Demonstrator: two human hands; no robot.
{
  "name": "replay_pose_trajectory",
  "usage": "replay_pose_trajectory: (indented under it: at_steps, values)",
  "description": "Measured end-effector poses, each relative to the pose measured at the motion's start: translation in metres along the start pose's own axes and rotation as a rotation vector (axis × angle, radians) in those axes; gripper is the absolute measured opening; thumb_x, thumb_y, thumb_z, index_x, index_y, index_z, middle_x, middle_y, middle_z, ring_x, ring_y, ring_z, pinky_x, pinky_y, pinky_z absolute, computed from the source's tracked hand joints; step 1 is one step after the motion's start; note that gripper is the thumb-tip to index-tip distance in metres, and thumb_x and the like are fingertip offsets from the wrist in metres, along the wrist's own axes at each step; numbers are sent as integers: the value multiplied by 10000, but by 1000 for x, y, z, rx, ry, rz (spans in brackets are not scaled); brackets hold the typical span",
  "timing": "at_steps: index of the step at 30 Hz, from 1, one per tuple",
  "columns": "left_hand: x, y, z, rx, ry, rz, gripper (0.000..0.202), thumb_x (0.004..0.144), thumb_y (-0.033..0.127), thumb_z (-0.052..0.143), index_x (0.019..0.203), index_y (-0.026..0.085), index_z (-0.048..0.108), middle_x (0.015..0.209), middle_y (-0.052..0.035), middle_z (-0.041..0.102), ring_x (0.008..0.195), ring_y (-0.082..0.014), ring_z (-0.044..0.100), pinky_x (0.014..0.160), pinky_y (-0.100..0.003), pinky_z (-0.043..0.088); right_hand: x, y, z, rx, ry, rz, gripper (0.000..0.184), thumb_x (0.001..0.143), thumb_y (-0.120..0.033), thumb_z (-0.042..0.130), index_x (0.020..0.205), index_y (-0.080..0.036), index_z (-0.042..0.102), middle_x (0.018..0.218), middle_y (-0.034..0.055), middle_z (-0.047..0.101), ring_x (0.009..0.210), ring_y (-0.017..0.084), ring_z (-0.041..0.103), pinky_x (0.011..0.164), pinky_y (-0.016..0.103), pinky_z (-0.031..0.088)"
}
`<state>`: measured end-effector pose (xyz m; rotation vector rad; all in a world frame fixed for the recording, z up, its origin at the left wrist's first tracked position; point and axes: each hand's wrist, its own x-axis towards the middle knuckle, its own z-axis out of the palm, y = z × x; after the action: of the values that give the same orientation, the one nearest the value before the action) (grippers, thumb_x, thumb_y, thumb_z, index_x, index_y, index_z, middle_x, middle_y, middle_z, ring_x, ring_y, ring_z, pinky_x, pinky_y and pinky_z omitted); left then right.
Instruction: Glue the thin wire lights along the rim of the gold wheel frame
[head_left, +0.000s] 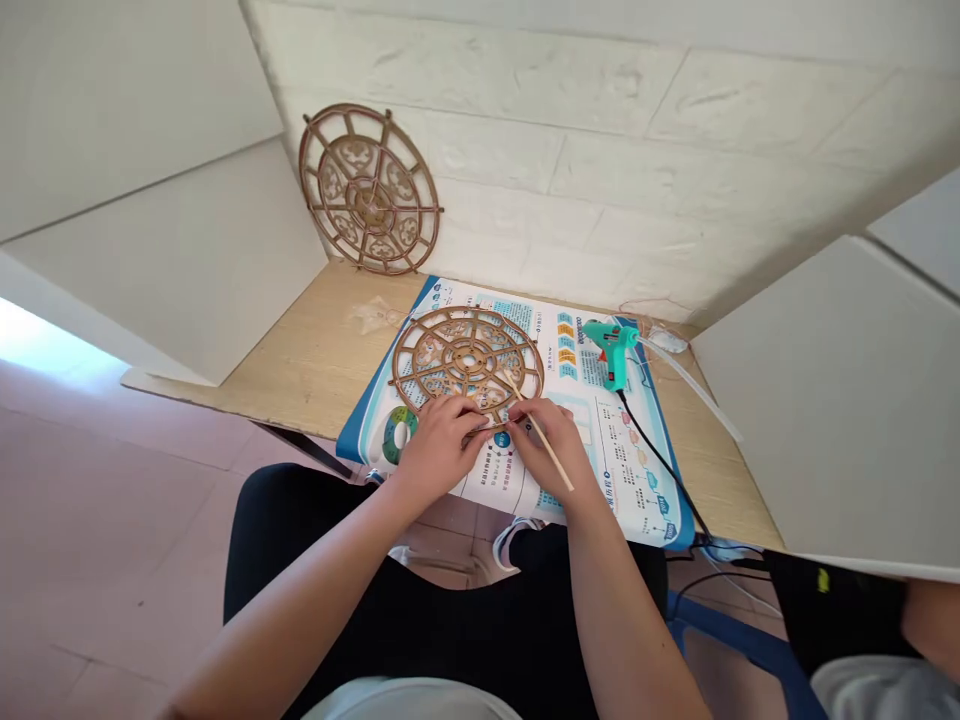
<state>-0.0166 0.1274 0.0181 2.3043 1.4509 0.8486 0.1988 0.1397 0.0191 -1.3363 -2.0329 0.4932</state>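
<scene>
A brown round openwork frame, with spokes and rosette cut-outs, lies flat on a printed sheet on the table. My left hand is closed on its near rim, thumb and fingers pinching there. Beside it, my right hand has a thin wooden stick tucked between its fingers, pointing up over the frame. The right fingertips also meet at the near rim; what exactly they pinch there is too small to make out.
A similar round frame leans against the white wall at the back left. A teal glue gun lies on the right, its black cord running off the front edge. White panels stand at both sides. Another person's leg shows at lower right.
</scene>
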Motion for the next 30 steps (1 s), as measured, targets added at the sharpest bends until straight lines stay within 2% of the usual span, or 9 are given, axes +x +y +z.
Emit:
replay_pose_trajectory:
  at_steps: [4, 7, 11, 15, 18, 21, 25, 28, 30]
  values:
    - [2, -3, -5, 15, -33, 27, 344, 1025, 417, 667, 1288, 195, 664, 1361, -104, 666, 1213, -244, 666, 1063, -491, 594, 3, -5, 1, 3, -41, 21, 330, 1036, -420, 672, 1255, -173, 674, 1254, 94, 695, 1086, 225, 697, 957, 452, 615]
    - [15, -8, -13, 30, -115, 91, 353, 1026, 420, 666, 1298, 196, 659, 1361, -105, 665, 1201, -241, 671, 1047, -481, 603, 7, -7, -3, 47, -66, 25, 321, 1038, -418, 671, 1244, -172, 677, 1234, 90, 700, 1063, 217, 701, 935, 436, 623]
    - [53, -21, -28, 62, -275, 207, 352, 1027, 424, 664, 1296, 196, 659, 1350, -104, 669, 1180, -235, 677, 1030, -470, 611, 31, -5, -27, 140, -82, -12, 299, 1041, -423, 669, 1191, -165, 690, 1156, 75, 719, 989, 193, 712, 884, 401, 632]
    - [101, -40, -48, 47, -456, 335, 359, 1025, 428, 668, 1291, 188, 658, 1322, -100, 679, 1147, -228, 687, 1002, -456, 621, 79, -2, -50, 217, 114, -28, 335, 1073, -468, 602, 1181, -165, 695, 1118, 73, 729, 984, 193, 718, 889, 405, 627]
    - [130, -60, -61, -15, -570, 428, 352, 1025, 442, 665, 1265, 184, 665, 1272, -92, 695, 1089, -210, 698, 962, -429, 632, 116, -6, -40, 258, 307, -39, 411, 1111, -503, 501, 1269, -156, 655, 1091, 72, 729, 945, 191, 726, 856, 398, 628]
    - [146, -81, -65, -94, -600, 478, 299, 1008, 434, 691, 1152, 172, 700, 1160, -69, 721, 1013, -191, 702, 933, -409, 626, 135, -11, -16, 225, 394, -97, 324, 1114, -432, 501, 1219, -175, 668, 1059, 74, 744, 967, 200, 734, 888, 409, 620]
    - [151, -101, -58, -236, -576, 477, 97, 898, 270, 781, 987, 231, 786, 1032, -28, 740, 969, -186, 720, 935, -335, 566, 132, -10, 3, 173, 303, -223, 98, 1031, -265, 608, 1040, -254, 705, 990, 45, 782, 926, 191, 754, 834, 351, 620]
    - [152, -110, -54, -342, -594, 465, 121, 884, 267, 801, 1004, 275, 808, 1020, -23, 758, 970, -176, 718, 936, -314, 537, 126, -4, 4, 164, 256, -218, 151, 1037, -169, 581, 1073, -273, 686, 1009, 16, 795, 943, 163, 765, 833, 313, 615]
    - [154, -114, -53, -399, -612, 457, 52, 911, 286, 779, 945, 290, 819, 991, -17, 769, 960, -177, 714, 946, -325, 528, 125, -2, 4, 163, 230, -194, 187, 1048, -147, 569, 1124, -281, 675, 1035, 11, 800, 949, 152, 770, 815, 294, 617]
